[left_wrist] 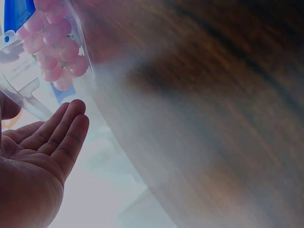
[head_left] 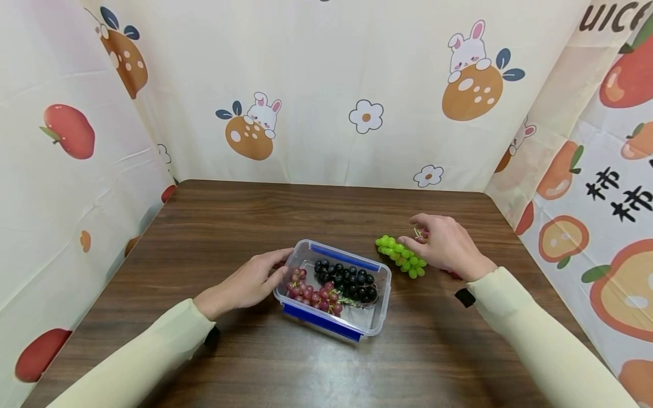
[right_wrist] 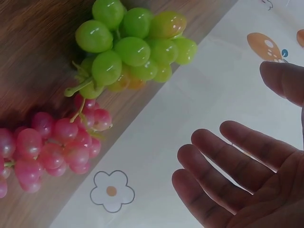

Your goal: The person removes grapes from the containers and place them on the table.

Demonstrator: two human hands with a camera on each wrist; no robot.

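A clear plastic container (head_left: 369,324) with blue clips sits on the table, holding a bunch of red grapes (head_left: 311,294) and a bunch of black grapes (head_left: 352,280). My left hand (head_left: 250,280) is at its left end, fingers mostly straight beside the wall; whether they press on it I cannot tell. Over to the right, my right hand (head_left: 449,243) hovers with fingers spread and nothing between them, as the right wrist view shows. Below it lie green grapes (right_wrist: 128,50) and another red bunch (right_wrist: 52,149), the latter mostly hidden by the hand in the head view.
The brown wooden table (head_left: 245,209) is enclosed on three sides by printed fabric (head_left: 316,68) with fruit and rabbit drawings. The green and red bunches lie close together right of the container.
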